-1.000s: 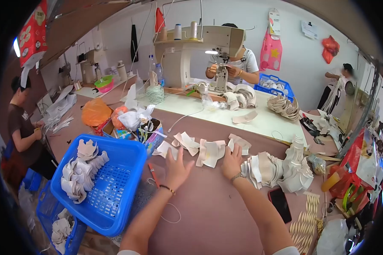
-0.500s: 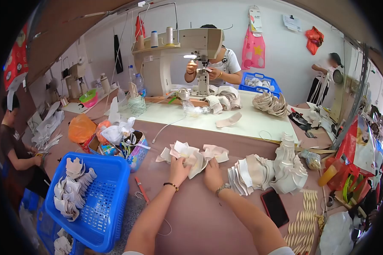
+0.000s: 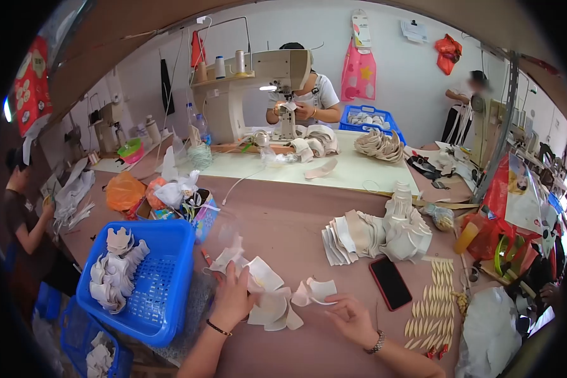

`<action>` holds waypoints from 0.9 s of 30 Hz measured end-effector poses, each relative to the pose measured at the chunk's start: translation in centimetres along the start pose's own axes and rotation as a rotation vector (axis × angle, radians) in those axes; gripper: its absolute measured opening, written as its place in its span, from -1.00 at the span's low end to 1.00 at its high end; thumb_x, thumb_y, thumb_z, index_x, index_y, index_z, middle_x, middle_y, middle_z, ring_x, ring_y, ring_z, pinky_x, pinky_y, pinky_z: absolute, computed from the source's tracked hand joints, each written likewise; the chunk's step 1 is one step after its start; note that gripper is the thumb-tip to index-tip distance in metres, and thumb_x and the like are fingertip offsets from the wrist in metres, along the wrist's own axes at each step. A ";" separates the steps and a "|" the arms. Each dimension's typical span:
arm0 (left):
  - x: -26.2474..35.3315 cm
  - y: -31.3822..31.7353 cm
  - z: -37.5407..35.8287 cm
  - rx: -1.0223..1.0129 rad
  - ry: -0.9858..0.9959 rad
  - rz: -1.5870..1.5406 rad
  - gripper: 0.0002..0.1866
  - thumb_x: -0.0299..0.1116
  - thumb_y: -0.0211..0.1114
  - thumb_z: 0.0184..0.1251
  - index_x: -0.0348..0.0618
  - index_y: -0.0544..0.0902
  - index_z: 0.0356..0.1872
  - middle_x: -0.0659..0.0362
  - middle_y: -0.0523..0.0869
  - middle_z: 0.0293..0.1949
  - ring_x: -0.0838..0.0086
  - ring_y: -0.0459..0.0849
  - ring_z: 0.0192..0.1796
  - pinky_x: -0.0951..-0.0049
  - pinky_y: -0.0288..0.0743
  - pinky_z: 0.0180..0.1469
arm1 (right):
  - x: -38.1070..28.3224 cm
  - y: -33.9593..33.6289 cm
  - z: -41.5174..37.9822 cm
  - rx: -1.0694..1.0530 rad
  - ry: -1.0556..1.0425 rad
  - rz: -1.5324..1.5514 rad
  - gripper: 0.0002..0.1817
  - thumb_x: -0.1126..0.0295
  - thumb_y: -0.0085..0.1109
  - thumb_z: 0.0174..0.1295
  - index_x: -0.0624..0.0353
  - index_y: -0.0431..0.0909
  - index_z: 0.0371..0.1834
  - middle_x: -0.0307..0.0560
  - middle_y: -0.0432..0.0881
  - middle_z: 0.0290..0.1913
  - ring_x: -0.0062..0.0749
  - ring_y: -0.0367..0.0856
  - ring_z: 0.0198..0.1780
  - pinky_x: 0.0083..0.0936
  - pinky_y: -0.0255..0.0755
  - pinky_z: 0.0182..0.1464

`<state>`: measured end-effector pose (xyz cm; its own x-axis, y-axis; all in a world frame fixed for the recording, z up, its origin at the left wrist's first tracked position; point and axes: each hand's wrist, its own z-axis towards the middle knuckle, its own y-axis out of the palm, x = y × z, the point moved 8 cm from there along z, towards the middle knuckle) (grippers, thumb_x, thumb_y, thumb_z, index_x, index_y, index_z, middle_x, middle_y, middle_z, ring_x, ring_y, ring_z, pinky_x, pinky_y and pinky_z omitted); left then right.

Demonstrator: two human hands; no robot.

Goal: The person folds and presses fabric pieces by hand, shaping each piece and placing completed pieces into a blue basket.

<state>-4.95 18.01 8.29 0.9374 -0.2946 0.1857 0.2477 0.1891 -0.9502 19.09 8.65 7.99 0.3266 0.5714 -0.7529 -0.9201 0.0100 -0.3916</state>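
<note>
Cut fabric pieces, pale and curved, lie loosely spread on the brownish table before me. Over their left side is my left hand, fingers apart and resting on the pieces; its fingertips meet a blurred pale piece. My right hand is at the right end of the spread. Its thumb and index finger close on the edge of a small cream and pinkish fabric piece; the exact contact is hard to see. Stacked fabric pieces stand beyond my right hand, with a black phone nearer.
At left, a blue basket holds more pieces. Behind the table, a co-worker sits at a sewing machine; others are at the left and far right. Small pale slips lie in rows at right, near a plastic bag.
Both hands have come nearer to me, the left also leftward and the right rightward. The bunched pieces are now spread apart between them. The view has shifted slightly.
</note>
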 end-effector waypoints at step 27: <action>19.3 4.1 -8.9 -0.115 0.880 -0.348 -0.82 -0.40 0.31 -0.03 -0.15 0.56 -0.37 0.18 0.55 -0.39 0.33 0.55 -0.24 0.34 0.41 -0.11 | -3.0 -1.4 -8.0 -0.289 -0.233 -0.657 -0.74 0.46 0.10 0.01 0.15 0.53 -0.17 -0.14 0.52 -0.12 -0.31 0.58 -0.15 -0.42 0.51 -0.13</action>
<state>11.97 4.73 5.79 0.2834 -0.9253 0.2521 0.4083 -0.1214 -0.9047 21.13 0.36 6.58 0.7050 0.6811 -0.1979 -0.4479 0.2112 -0.8688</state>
